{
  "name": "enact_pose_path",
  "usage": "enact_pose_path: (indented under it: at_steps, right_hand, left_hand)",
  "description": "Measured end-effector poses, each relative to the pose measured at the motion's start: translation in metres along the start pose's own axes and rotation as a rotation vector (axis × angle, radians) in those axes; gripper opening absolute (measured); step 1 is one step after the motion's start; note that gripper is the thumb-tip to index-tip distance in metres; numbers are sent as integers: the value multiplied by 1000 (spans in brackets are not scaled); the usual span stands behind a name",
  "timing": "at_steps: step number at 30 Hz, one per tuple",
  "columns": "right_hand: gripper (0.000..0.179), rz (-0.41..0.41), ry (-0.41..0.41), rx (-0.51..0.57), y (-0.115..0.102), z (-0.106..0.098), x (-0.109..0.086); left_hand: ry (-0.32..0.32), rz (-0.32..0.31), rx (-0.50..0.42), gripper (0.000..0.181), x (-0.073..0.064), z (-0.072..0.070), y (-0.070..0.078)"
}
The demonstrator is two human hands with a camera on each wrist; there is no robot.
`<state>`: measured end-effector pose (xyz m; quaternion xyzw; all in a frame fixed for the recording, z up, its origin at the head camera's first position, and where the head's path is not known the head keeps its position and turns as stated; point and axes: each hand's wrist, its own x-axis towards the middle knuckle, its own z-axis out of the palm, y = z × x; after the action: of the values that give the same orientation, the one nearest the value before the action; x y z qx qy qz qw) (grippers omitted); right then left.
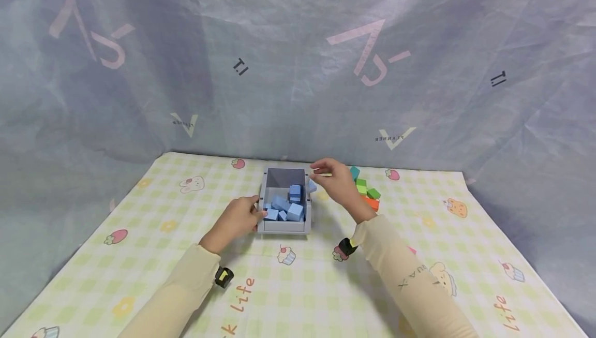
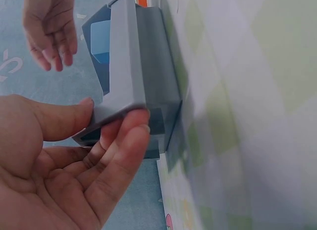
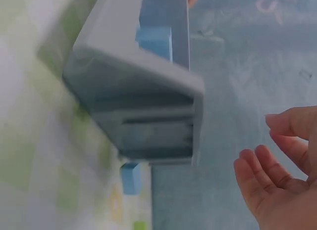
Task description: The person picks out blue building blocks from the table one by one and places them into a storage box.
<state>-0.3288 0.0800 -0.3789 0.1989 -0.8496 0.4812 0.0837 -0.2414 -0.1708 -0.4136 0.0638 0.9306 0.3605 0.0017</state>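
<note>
A grey plastic storage bin (image 1: 285, 226) stands on the table with several blue blocks (image 1: 281, 203) heaped inside. My left hand (image 1: 239, 217) pinches its left rim; in the left wrist view the thumb (image 2: 67, 118) lies on top and the fingers curl beneath the edge. Beyond the bin's right wall, my right hand (image 1: 336, 181) hovers with relaxed, slightly bent fingers and nothing between them, as the right wrist view of that hand (image 3: 282, 170) also shows. One blue block (image 1: 312, 186) lies on the cloth just outside the bin's right side, partly hidden in the head view.
Behind the right forearm lie green blocks (image 1: 361, 186), a teal block (image 1: 355, 173) and an orange block (image 1: 372, 203). A checked tablecloth (image 1: 177, 255) covers the table. A grey-blue curtain (image 1: 288, 94) hangs along its far edge.
</note>
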Motion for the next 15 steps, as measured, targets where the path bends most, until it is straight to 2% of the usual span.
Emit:
enact_pose_path:
  at_steps: [5, 8, 12, 15]
  right_hand:
    - [21, 141, 29, 88, 21, -4, 5]
    - [26, 214, 7, 102, 37, -2, 7]
    - [31, 259, -62, 16, 58, 6, 11]
    - [31, 229, -95, -99, 68, 11, 15]
  left_hand:
    - [7, -4, -10, 63, 0, -1, -1]
    - [4, -9, -11, 63, 1, 0, -2]
    - [0, -16, -14, 63, 2, 2, -3]
    - [6, -14, -21, 63, 2, 2, -3]
